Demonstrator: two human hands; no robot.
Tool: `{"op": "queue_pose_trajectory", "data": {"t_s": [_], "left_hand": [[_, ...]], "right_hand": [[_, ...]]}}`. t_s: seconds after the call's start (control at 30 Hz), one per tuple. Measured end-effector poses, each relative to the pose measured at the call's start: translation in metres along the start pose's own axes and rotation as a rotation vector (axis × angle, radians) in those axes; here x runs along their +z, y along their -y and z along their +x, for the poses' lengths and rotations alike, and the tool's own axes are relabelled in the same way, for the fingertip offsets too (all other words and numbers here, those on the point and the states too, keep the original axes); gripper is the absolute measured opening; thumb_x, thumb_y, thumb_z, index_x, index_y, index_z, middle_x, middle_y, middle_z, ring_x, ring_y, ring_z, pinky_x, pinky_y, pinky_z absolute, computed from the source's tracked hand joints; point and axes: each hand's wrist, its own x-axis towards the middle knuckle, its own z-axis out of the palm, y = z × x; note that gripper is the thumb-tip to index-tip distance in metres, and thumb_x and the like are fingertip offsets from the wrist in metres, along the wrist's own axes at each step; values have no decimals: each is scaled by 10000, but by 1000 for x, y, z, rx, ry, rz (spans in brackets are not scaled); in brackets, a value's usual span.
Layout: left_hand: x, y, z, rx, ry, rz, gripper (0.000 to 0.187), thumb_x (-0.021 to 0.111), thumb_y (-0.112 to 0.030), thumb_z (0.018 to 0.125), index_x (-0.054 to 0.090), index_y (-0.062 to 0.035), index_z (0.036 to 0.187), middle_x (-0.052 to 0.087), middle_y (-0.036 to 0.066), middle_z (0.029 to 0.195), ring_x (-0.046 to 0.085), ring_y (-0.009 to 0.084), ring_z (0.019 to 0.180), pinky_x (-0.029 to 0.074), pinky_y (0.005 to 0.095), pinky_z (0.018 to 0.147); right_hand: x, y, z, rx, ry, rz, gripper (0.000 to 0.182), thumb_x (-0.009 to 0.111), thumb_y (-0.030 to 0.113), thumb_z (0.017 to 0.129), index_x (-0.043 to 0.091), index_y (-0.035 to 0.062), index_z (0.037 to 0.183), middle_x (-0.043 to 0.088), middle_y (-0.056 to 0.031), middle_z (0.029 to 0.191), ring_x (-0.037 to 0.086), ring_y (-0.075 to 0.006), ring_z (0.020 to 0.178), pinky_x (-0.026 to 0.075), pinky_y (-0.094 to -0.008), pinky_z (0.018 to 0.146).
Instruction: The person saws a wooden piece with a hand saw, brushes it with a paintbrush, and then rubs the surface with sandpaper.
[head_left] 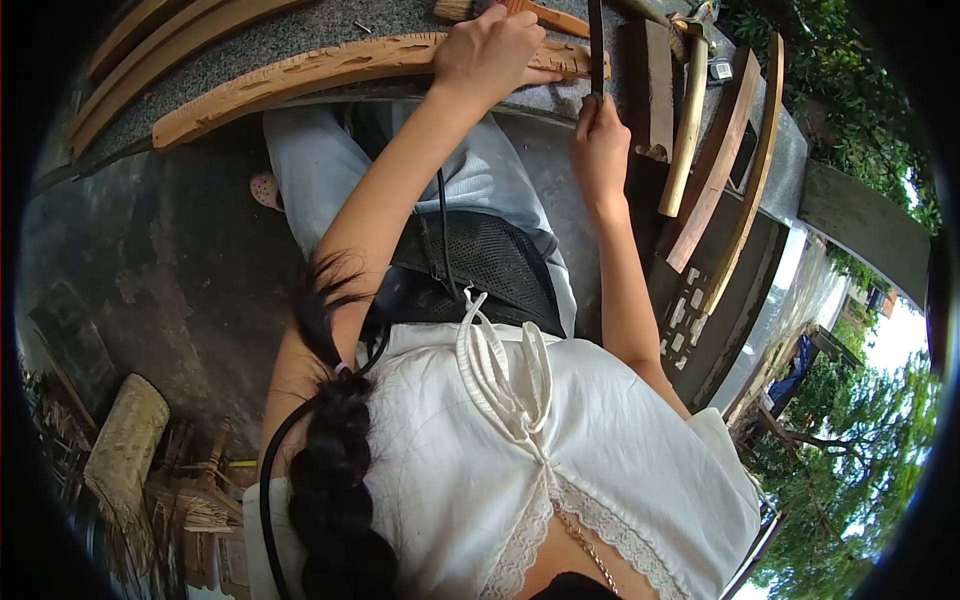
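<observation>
Curved wooden piece lies along the near edge of a speckled stone tabletop, across the top of the view. Its surface bears gouged hollows; short dark marks run along its far edge, more like ticks than letters at this size.

Left hand sits toward the piece's right end, clamped over it, thumb laid along the wood and fingers curled toward the far side; fingertips partly hidden. Right hand is closed on the lower end of a dark flat tool, which stands roughly upright in view at the right end of the piece. Cannot tell whether tool and wood touch.

Just beyond the left hand: brush with an orange handle. Small nail-like bit on the stone. Far left, a group of smooth curved strips.

Right of the tool: dark block, pale wooden handle, reddish-brown bar, thin curved strip. Between handle and bar, a small boxy object shows a pale face with dark marking; too small to read.

Lower left, rolled woven mat. Pink spotted shoe below the bench edge.
</observation>
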Motion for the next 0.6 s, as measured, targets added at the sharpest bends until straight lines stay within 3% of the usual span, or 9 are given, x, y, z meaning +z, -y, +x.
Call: {"op": "queue_pose_trajectory", "data": {"t_s": [0.07, 0.13, 0.23, 0.43, 0.5, 0.53, 0.57, 0.6], "left_hand": [[-5, -2, 0, 7, 3, -12, 165, 726, -216, 717, 630, -81, 726, 591, 54, 760, 638, 235, 821, 564, 362, 648], [-12, -1, 4, 14, 0, -26, 173, 736, -217, 707, 630, -82, 727, 589, 54, 763, 638, 235, 829, 565, 362, 648], [0, -1, 1, 1, 10, 62, 227, 786, -236, 664, 637, -81, 736, 588, 51, 770, 641, 234, 847, 564, 359, 652], [1, 2, 0, 5, 44, -2, 211, 771, -231, 682, 646, -76, 753, 603, 48, 787, 637, 234, 837, 561, 356, 667], [10, 3, -2, -13, 19, 49, 206, 765, -231, 686, 652, -76, 760, 604, 46, 789, 637, 233, 837, 561, 354, 674], [11, 3, -1, -3, 50, 80, 313, 772, -369, 659, 673, -101, 786, 621, 10, 818, 646, 203, 863, 575, 346, 666], [10, 3, -3, 6, 87, 109, 431, 780, -506, 631, 694, -125, 812, 638, -26, 848, 655, 174, 889, 589, 338, 657], [3, 1, -2, 5, 89, 106, 431, 780, -506, 631, 694, -125, 812, 638, -26, 848, 655, 174, 889, 589, 338, 657]], "right_hand": [[3, -1, -3, -81, -46, 2, 140, 468, 126, 970, 491, 2, 908, 556, -230, 593, 583, -428, 579, 412, -507, 512], [4, -24, -52, 95, 49, 4, 156, 456, 135, 977, 486, 5, 895, 555, -225, 595, 583, -420, 571, 408, -497, 504], [-1, -30, -91, 108, 42, 65, 162, 449, 129, 981, 481, 3, 885, 524, -212, 557, 564, -411, 527, 398, -464, 482], [-4, 7, 5, 24, 30, 24, 199, 452, 162, 987, 504, -11, 904, 545, -245, 589, 566, -439, 561, 401, -478, 502], [-4, 2, -14, 73, 44, 28, 191, 452, 158, 986, 507, -9, 912, 546, -244, 591, 568, -437, 562, 400, -478, 504], [-2, -4, -26, 117, 56, 36, 184, 452, 155, 986, 510, -8, 921, 546, -243, 593, 570, -435, 563, 399, -478, 505], [0, -14, -45, 95, 21, 46, 229, 448, 156, 999, 512, -27, 877, 520, -185, 594, 489, -325, 479, 402, -377, 489], [-3, -16, -55, 97, 22, 44, 229, 448, 156, 999, 512, -27, 877, 520, -185, 594, 489, -325, 479, 402, -377, 489]]}}
